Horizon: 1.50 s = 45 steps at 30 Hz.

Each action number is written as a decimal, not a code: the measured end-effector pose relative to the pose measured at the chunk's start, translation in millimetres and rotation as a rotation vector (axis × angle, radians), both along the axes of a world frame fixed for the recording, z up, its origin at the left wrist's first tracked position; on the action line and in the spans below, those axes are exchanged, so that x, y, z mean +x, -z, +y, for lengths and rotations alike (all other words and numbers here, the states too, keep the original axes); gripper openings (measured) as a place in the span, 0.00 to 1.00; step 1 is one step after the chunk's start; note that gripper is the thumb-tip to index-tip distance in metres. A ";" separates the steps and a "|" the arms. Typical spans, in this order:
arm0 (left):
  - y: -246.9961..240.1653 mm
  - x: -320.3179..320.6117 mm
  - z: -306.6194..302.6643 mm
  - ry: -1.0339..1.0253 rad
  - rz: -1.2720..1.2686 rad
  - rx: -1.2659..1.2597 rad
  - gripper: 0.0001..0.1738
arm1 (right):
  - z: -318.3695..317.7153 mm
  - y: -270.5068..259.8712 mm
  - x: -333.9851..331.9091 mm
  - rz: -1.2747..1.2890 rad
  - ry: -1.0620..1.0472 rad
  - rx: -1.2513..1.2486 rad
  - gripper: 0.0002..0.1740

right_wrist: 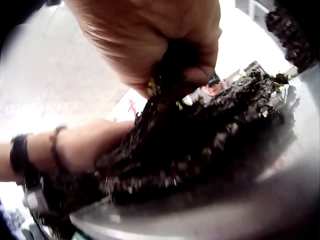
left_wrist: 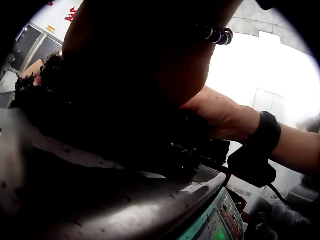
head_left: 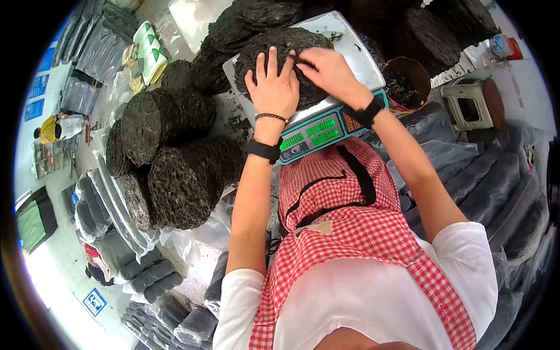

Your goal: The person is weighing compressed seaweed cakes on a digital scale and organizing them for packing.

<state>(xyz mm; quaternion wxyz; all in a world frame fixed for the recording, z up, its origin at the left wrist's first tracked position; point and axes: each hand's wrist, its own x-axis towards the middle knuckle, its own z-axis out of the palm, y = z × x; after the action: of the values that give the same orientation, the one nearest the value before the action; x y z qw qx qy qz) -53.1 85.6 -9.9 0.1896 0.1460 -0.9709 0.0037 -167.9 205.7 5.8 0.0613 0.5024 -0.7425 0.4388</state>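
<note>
A dark round flaky slab (head_left: 256, 48) lies on the metal pan (head_left: 364, 64) of a digital scale, its green display (head_left: 309, 137) lit below. Flat on the slab's top, fingers spread, rests my left hand (head_left: 274, 87). My right hand (head_left: 332, 70) pinches a dark piece at the slab's upper surface, close beside the left fingertips. In the right wrist view, the right hand (right_wrist: 160, 45) has thumb and fingers closed round a raised bit of the slab (right_wrist: 200, 145). The left wrist view is mostly dark, with the right hand (left_wrist: 220, 112) behind the slab (left_wrist: 125, 135).
Large dark round bundles (head_left: 186, 181) are stacked left of the scale, with more behind it. A brown bucket (head_left: 408, 81) and a beige stool (head_left: 466, 105) stand to the right. Plastic-wrapped dark packs (head_left: 490, 181) lie at the right; a person in yellow (head_left: 48, 129) is far left.
</note>
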 end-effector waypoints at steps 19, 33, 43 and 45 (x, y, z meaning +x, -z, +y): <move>-61.0 100.5 -50.3 -0.157 0.327 0.596 0.30 | 171.3 13.8 -45.5 0.007 0.630 0.167 0.33; -28.8 48.7 -60.5 -0.073 0.292 0.780 0.42 | 112.0 4.7 48.1 0.092 0.489 0.239 0.32; 8.4 8.5 -44.6 -0.087 0.453 1.199 0.36 | 32.4 11.3 35.1 -0.481 0.325 0.086 0.33; 15.7 12.8 -24.4 -0.159 0.512 1.180 0.35 | 26.8 16.9 23.0 -0.702 0.319 -0.056 0.36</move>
<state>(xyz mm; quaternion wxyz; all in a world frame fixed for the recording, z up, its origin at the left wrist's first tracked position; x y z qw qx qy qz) -40.2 61.1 -25.6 0.3024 0.2933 -0.7201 -0.5513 -144.9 232.5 -11.1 -0.1154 0.1979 -0.7748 0.5892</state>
